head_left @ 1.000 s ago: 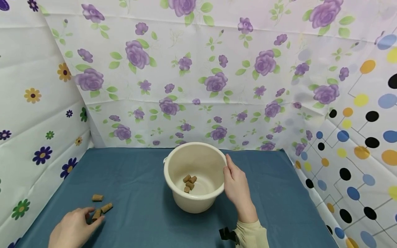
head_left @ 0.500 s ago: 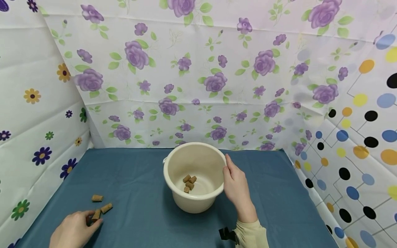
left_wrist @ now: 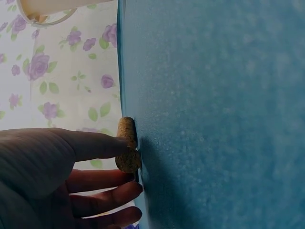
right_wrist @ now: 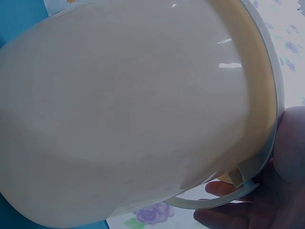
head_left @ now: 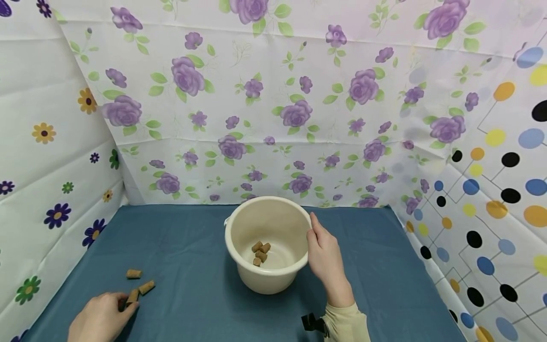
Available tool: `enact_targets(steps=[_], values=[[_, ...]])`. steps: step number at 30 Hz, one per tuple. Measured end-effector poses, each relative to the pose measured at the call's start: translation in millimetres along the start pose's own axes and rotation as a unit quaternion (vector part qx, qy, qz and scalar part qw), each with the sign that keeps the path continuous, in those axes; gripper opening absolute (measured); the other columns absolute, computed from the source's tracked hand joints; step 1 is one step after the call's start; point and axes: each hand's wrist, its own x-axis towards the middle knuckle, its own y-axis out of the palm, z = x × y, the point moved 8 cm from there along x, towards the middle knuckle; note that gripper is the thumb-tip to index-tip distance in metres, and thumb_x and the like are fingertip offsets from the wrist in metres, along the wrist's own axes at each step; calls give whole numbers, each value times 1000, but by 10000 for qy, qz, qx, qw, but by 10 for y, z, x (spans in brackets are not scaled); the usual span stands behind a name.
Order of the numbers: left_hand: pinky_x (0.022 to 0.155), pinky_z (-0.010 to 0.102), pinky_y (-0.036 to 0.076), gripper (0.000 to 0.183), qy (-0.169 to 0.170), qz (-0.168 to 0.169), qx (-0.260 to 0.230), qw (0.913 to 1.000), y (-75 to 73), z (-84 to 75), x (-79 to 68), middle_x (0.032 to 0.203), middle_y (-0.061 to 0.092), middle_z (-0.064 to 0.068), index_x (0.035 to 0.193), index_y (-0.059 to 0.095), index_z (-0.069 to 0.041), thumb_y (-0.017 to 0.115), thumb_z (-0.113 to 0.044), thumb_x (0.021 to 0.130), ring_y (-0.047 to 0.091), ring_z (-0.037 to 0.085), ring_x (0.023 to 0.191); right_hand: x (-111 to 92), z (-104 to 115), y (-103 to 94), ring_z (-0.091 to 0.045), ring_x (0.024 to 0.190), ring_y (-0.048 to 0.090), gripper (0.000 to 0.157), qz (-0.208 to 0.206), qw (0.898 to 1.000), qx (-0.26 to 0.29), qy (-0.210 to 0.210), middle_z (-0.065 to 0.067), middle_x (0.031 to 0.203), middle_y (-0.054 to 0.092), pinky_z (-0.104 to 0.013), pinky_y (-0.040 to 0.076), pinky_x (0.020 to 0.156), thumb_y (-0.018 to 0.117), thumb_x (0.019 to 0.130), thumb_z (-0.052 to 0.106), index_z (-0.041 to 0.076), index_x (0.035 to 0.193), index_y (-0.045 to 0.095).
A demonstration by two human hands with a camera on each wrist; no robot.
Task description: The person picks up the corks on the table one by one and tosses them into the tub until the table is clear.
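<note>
My left hand (head_left: 102, 316) is low at the left of the cloth, its thumb and forefinger pinching a cork (head_left: 133, 297). In the left wrist view, the round end of this cork (left_wrist: 127, 161) shows between thumb and forefinger, close to the blue surface. Two more corks lie just beyond: one cork (head_left: 146, 287) beside the pinched one, another cork (head_left: 134, 273) farther back. A cream plastic bucket (head_left: 267, 281) stands mid-table, mouth tipped toward me, with several corks (head_left: 261, 254) at its bottom. My right hand (head_left: 326, 254) grips its right rim; its fingers (right_wrist: 221, 217) reach beneath the rim near the bail handle (right_wrist: 200, 203).
A blue cloth (head_left: 192, 247) covers the table. Behind it hangs a white sheet (head_left: 265, 128) with purple roses. Patterned sheets flank both sides: flowers on the left sheet (head_left: 25, 152), coloured dots on the right sheet (head_left: 491, 228). A black strap (head_left: 314, 324) is at my right wrist.
My left thumb and fingers have drawn in slightly around the cork. The bucket, the right hand and the other corks stay where they were.
</note>
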Motion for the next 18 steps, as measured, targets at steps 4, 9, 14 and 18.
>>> enact_targets(steps=[4, 9, 14, 18], values=[[58, 40, 50, 32, -82, 64, -122, 9999, 11, 17, -7, 70, 64, -2, 94, 81, -3, 77, -34, 98, 60, 16, 62, 5, 2, 2, -36, 147, 49, 50, 2, 10000, 4, -15, -16, 163, 47, -58, 45, 115, 45, 116, 21, 8, 165, 41], [59, 41, 52, 33, -142, 125, -165, 9997, 15, 30, 1, 71, 66, -2, 94, 82, -3, 76, -36, 99, 62, 16, 63, 16, 3, 7, -35, 147, 49, 51, 12, 10000, 12, -24, -15, 163, 47, -58, 44, 115, 45, 116, 21, 9, 165, 41], [59, 42, 53, 32, -140, 146, -130, 9997, 14, 33, 19, 73, 67, -2, 96, 82, -2, 77, -33, 98, 62, 17, 63, 21, 7, 2, -35, 147, 49, 51, 1, 10000, 20, -32, -15, 163, 47, -58, 44, 115, 46, 116, 21, 8, 165, 41], [61, 44, 55, 36, -168, 165, -134, 9996, 14, 45, 36, 76, 69, -2, 100, 82, 0, 78, -35, 97, 64, 17, 66, 21, 6, -8, -35, 147, 49, 51, -19, 10000, 20, -34, -15, 163, 47, -58, 44, 115, 46, 116, 21, 8, 164, 42]])
